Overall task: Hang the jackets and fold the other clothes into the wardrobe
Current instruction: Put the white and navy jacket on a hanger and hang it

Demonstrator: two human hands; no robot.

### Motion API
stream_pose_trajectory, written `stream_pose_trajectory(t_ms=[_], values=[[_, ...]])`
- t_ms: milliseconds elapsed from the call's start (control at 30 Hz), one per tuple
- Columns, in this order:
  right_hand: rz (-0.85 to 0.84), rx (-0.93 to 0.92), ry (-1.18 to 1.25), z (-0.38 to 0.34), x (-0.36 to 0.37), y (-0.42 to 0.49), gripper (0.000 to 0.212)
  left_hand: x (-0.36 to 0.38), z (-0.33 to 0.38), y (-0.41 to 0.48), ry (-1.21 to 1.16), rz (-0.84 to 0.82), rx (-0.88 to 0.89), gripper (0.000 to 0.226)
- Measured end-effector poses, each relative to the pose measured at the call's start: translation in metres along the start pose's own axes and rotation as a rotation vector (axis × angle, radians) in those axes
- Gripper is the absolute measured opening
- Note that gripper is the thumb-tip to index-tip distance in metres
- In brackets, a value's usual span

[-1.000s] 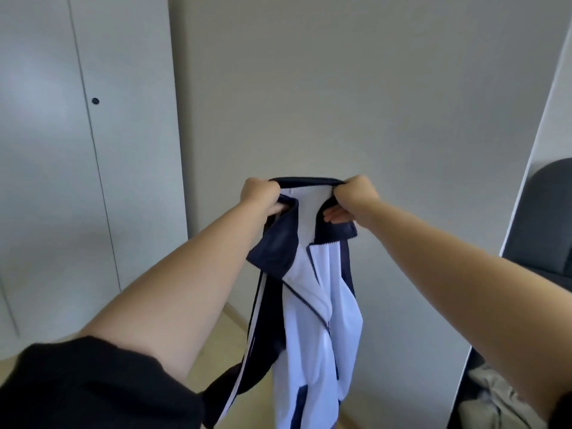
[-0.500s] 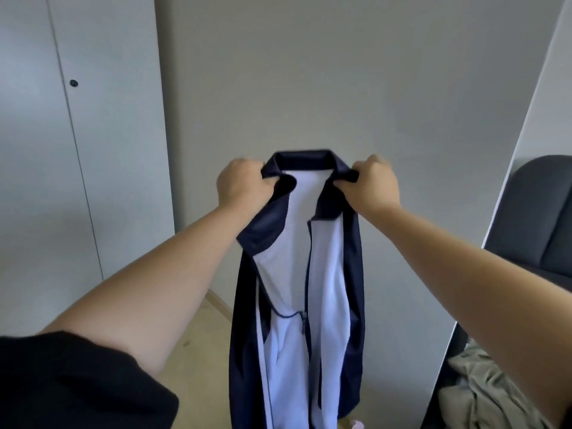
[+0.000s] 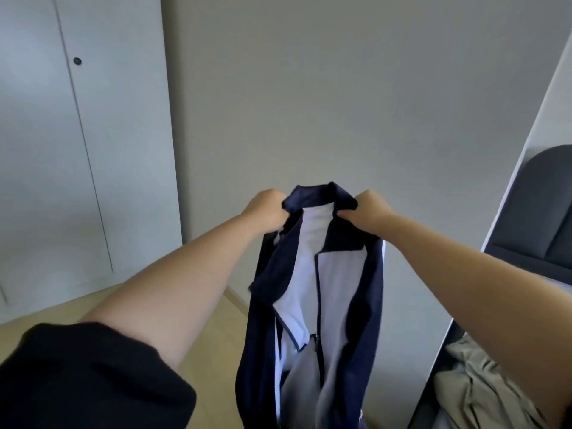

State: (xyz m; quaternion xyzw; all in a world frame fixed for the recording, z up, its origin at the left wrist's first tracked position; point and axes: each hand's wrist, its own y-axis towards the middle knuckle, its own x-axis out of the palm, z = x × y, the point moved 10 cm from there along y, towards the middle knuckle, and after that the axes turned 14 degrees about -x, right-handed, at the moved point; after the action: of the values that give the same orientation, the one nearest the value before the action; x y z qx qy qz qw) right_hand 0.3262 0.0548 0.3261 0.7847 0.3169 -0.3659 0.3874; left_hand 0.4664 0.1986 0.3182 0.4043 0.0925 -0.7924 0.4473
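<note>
Fingers of both hands curled round collar, left hand, right hand, navy-white jacket hanging unzipped

Short black sleeve, seemingly a T-shirt's.

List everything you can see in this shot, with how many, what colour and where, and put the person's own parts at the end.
jacket: one, navy and white, hanging mid-frame, held up by the collar
doors: two, pale grey, shut, at left
knob: one, dark, on a door
wall: one, grey-white, behind the jacket
floor: light wood, lower left
chair: one, dark grey, at right edge
clothes: beige heap, count unclear, lower right
panel: one, white, slanting at right
sleeve: one, black, lower left
left hand: one, gripping the collar's left side
right hand: one, gripping the collar's right side
</note>
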Motion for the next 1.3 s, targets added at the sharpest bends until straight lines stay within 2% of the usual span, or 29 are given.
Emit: stream_pose_trajectory(t_ms=[133,233,300,367,400,533,600,767,833,900,967,1033,1100,1133,1167,1200,1300], values=[[0.168,0.049,0.450,0.005,0.003,-0.006,0.023,-0.016,-0.006,-0.001,-0.208,0.117,-0.077,0.032],[0.054,0.075,0.650,-0.007,0.017,-0.009,0.030,-0.009,0.011,-0.004,-0.297,0.018,-0.090,0.029],[-0.101,0.034,0.727,-0.020,0.030,-0.016,0.039,-0.006,0.019,-0.003,-0.368,-0.047,-0.098,0.022],[-0.229,-0.025,0.705,-0.030,0.044,-0.026,0.038,-0.001,0.029,-0.005,-0.382,-0.125,-0.083,0.020],[-0.229,-0.044,0.674,-0.030,0.047,-0.028,0.032,0.002,0.034,-0.007,-0.381,-0.168,-0.066,0.020],[-0.034,0.015,0.620,-0.010,0.029,-0.025,0.020,0.006,0.033,-0.009,-0.411,-0.248,-0.025,0.011],[0.030,0.047,0.625,-0.002,0.019,-0.025,0.017,0.003,0.021,-0.007,-0.437,-0.218,-0.016,0.007],[0.191,0.099,0.636,0.000,0.001,-0.023,0.016,0.001,0.002,0.001,-0.411,-0.085,-0.057,0.035],[0.210,0.109,0.651,-0.002,0.000,-0.023,0.016,0.001,0.000,0.006,-0.379,-0.048,-0.069,0.030],[0.241,0.128,0.685,0.000,-0.004,-0.024,0.019,-0.007,0.001,0.007,-0.361,0.034,-0.070,0.012],[0.263,0.167,0.739,0.006,-0.008,-0.026,0.022,-0.015,0.007,0.000,-0.396,0.067,-0.024,0.010],[0.265,0.202,0.786,0.013,-0.010,-0.027,0.021,-0.001,0.021,-0.013,-0.501,-0.161,0.021,0.013],[0.284,0.240,0.797,0.020,-0.011,-0.029,0.015,0.026,0.037,-0.036,-0.476,-0.461,0.055,0.031],[0.304,0.259,0.795,0.024,-0.013,-0.030,0.014,0.037,0.043,-0.048,-0.436,-0.548,0.070,0.038],[0.322,0.278,0.793,0.028,-0.013,-0.031,0.014,0.044,0.050,-0.056,-0.383,-0.568,0.094,0.040],[0.337,0.295,0.796,0.031,-0.014,-0.031,0.015,0.048,0.057,-0.061,-0.297,-0.514,0.130,0.039],[0.337,0.316,0.837,0.036,-0.011,-0.032,0.013,0.051,0.079,-0.067,0.019,-0.177,0.289,0.026]])
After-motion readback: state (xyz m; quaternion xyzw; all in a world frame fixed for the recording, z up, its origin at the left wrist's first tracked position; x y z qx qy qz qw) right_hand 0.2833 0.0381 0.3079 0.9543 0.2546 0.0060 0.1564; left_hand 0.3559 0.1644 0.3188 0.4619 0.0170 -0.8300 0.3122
